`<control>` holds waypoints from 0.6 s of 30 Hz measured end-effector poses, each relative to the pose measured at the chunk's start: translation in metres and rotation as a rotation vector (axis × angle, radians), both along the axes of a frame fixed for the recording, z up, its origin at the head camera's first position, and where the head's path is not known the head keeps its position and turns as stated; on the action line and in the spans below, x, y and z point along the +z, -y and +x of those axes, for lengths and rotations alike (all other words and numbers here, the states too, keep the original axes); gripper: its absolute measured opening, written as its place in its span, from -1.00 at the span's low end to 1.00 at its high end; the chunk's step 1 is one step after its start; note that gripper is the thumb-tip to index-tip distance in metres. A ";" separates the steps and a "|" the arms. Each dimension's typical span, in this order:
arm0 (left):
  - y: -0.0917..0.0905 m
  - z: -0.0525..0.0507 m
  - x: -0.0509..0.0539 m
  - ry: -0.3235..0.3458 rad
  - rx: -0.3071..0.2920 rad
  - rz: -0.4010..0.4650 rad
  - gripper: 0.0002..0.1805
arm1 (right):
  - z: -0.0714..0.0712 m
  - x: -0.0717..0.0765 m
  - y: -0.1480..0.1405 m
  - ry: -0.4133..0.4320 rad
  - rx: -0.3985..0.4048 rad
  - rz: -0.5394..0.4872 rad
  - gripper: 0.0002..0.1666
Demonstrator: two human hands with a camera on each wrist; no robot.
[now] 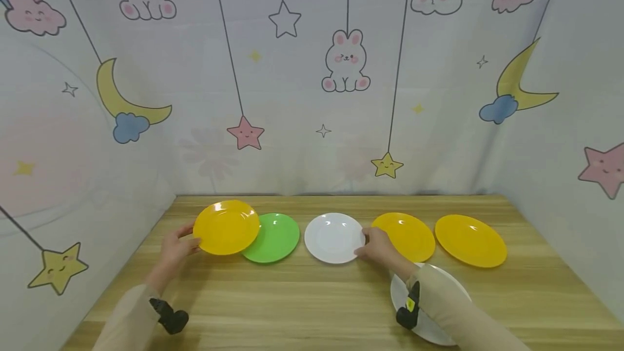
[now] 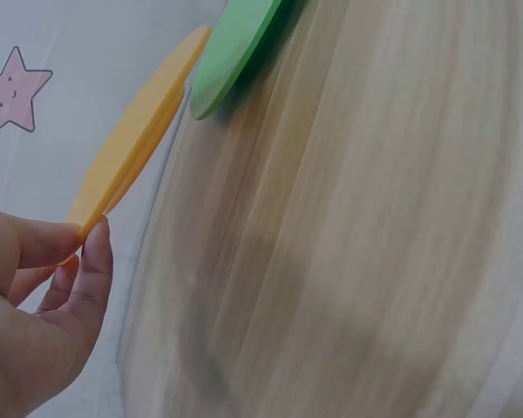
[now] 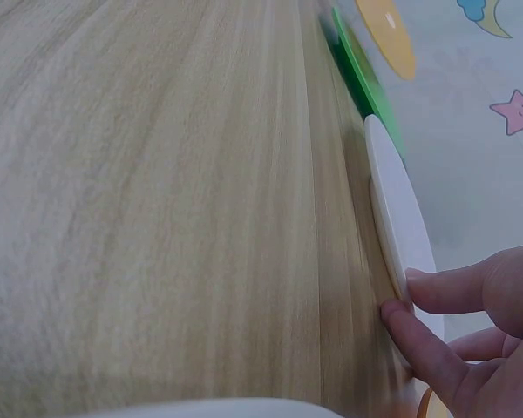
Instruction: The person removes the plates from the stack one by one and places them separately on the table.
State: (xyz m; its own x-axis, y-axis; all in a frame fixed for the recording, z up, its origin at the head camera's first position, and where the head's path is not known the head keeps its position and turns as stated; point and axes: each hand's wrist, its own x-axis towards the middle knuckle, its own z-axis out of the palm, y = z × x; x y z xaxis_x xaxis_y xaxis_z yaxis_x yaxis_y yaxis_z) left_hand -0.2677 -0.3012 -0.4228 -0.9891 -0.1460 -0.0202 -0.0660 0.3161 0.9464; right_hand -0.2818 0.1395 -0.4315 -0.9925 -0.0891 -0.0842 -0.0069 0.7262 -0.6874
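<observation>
Between thumb and fingers my left hand (image 1: pixel 178 246) pinches the rim of a yellow plate (image 1: pixel 226 227). In the left wrist view this yellow plate (image 2: pixel 139 131) is held up off the table, apart from the green plate (image 2: pixel 231 57). From the head view it overlaps the left part of the green plate (image 1: pixel 273 238). My right hand (image 1: pixel 378 247) pinches the right rim of a small white plate (image 1: pixel 333 238). The right wrist view shows the thumb on top of the white plate (image 3: pixel 401 209) and a finger under its edge.
Two more yellow plates, a nearer one (image 1: pixel 404 236) and a far-right one (image 1: pixel 470 240), lie right of the right hand. A larger white plate (image 1: pixel 431 335) lies partly under the right forearm. The wooden table (image 1: pixel 292 307) meets a patterned curtain (image 1: pixel 302 167) at the back.
</observation>
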 end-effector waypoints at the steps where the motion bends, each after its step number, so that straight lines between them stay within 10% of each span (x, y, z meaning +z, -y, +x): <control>1: 0.002 0.001 0.000 -0.003 0.003 -0.003 -0.40 | 0.000 0.000 0.000 0.003 -0.002 -0.002 -0.72; 18: 0.026 0.011 -0.007 0.044 0.044 0.039 -0.36 | -0.003 -0.004 -0.001 -0.045 0.024 0.036 -0.71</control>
State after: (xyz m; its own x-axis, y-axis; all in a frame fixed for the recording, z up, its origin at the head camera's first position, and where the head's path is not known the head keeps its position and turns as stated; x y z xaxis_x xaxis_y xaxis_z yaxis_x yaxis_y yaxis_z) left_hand -0.2565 -0.3275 -0.4298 -0.9797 -0.1875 -0.0704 -0.1211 0.2747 0.9539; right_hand -0.2848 0.1410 -0.4351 -0.9930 -0.1102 -0.0429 -0.0547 0.7498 -0.6594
